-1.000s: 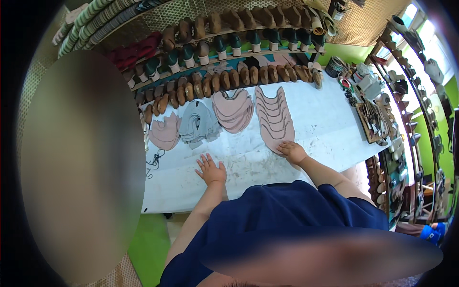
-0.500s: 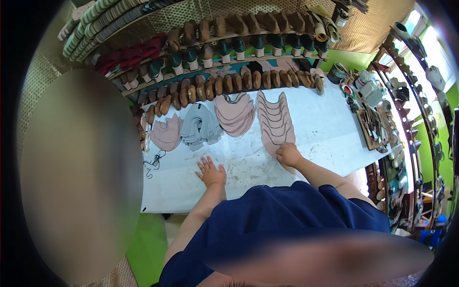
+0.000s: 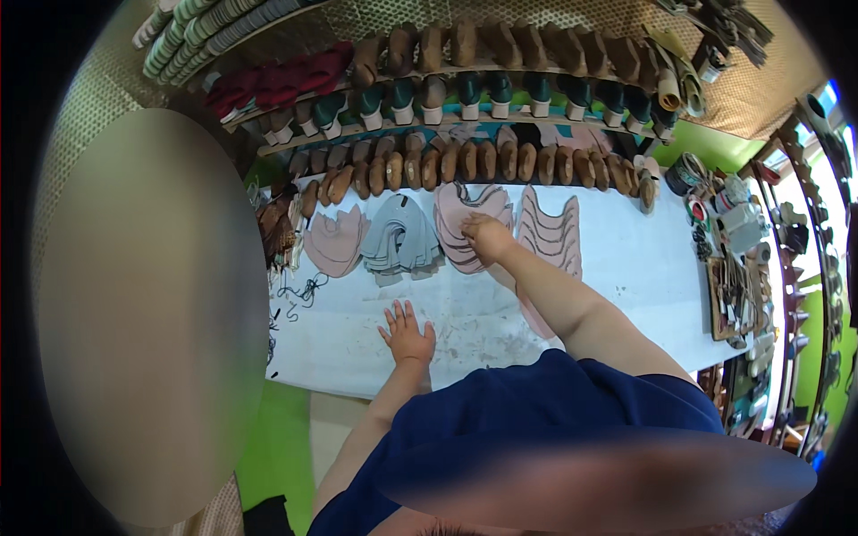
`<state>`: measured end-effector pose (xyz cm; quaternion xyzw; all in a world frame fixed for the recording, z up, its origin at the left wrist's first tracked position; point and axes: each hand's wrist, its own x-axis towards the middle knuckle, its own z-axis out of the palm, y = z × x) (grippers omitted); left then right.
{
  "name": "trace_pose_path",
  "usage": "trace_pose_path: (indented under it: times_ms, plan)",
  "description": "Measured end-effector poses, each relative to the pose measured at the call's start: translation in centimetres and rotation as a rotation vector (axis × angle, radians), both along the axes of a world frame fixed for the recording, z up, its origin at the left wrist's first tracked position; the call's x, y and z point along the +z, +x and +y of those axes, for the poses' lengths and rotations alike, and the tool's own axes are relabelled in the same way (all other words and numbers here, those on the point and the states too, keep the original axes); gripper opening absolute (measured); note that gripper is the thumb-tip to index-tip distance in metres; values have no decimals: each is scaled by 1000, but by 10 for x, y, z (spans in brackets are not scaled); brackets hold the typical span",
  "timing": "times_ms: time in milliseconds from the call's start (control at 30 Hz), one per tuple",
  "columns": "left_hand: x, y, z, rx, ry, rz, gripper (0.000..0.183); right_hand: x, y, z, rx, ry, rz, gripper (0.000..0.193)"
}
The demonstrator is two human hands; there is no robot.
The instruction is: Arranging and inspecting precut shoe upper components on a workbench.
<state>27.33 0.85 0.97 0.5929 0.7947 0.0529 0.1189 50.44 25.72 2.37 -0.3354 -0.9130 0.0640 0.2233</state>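
While the left hand (image 3: 407, 332) lies flat and open on the white surface (image 3: 626, 268), the right hand (image 3: 487, 238) presses curled fingers on a pink stack (image 3: 465, 223) (shoe-shaped pieces).

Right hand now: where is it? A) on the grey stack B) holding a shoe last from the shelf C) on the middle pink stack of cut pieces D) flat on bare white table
C: the right hand rests on the middle pink stack, beside the grey stack; the left hand lies flat on the white table.
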Motion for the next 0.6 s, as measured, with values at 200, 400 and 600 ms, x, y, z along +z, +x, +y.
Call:
trace_pose_path:
  times_ms: [200,400,600]
  plan:
    - [-2,0,3,13,-11,0,81,0,1,6,14,-82,-1,25]
    - [-2,0,3,19,-24,23,81,43,-5,25,-505,-508,464,19]
    - [1,3,6,-1,-32,27,79,40,19,67,-456,-713,584,25]
